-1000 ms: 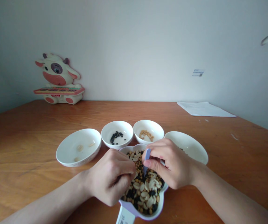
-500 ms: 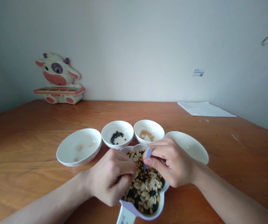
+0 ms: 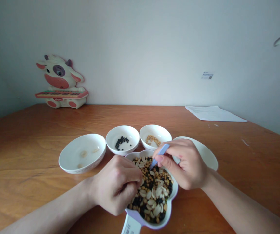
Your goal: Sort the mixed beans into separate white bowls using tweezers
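My right hand (image 3: 182, 164) is closed on light purple tweezers (image 3: 162, 151), pinched between thumb and fingers, with the tips down among the beans. Below them is a white, scalloped tray (image 3: 174, 195) with a purple handle bearing a white label (image 3: 131, 225). It holds mixed yellow beans, dark beans and pale peanut halves (image 3: 157, 211). My left hand (image 3: 117, 185) is curled into a closed shape over the tray's left rim. Its fingertips are hidden, so I cannot see what they grip.
Beyond the tray stand white bowls: the left one (image 3: 68, 159) with a few pale pieces, one with black beans (image 3: 122, 142), one with yellow beans (image 3: 152, 139), and a right bowl (image 3: 209, 154) partly hidden. A cow toy keyboard (image 3: 61, 94) and papers (image 3: 215, 113) lie farther back.
My right hand has shifted slightly up and away, and the tweezers now lean more to the right. My left hand and the tray stay in place.
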{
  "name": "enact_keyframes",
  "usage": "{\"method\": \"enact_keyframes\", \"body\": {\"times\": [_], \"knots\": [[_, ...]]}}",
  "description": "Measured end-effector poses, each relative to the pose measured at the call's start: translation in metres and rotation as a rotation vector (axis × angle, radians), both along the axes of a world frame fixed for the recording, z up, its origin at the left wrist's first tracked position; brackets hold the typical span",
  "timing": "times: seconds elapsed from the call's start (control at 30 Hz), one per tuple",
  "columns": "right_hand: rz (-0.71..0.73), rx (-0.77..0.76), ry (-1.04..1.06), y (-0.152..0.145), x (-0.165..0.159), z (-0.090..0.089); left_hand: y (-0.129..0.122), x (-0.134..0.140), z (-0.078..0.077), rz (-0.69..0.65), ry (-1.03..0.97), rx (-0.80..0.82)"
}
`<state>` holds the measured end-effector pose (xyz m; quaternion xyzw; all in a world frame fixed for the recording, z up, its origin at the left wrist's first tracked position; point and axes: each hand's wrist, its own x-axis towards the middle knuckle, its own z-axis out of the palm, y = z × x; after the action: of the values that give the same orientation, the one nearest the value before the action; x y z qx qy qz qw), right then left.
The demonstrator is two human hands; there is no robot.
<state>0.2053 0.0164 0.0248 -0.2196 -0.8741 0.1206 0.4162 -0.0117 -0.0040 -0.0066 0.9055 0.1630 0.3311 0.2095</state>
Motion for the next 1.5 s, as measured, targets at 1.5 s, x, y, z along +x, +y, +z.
{"method": "enact_keyframes", "body": {"times": [1.5], "knots": [[0.054,-0.122,-0.177,0.003,-0.007,-0.004,-0.001,0.001,0.004,0.033,0.090,-0.009]]}}
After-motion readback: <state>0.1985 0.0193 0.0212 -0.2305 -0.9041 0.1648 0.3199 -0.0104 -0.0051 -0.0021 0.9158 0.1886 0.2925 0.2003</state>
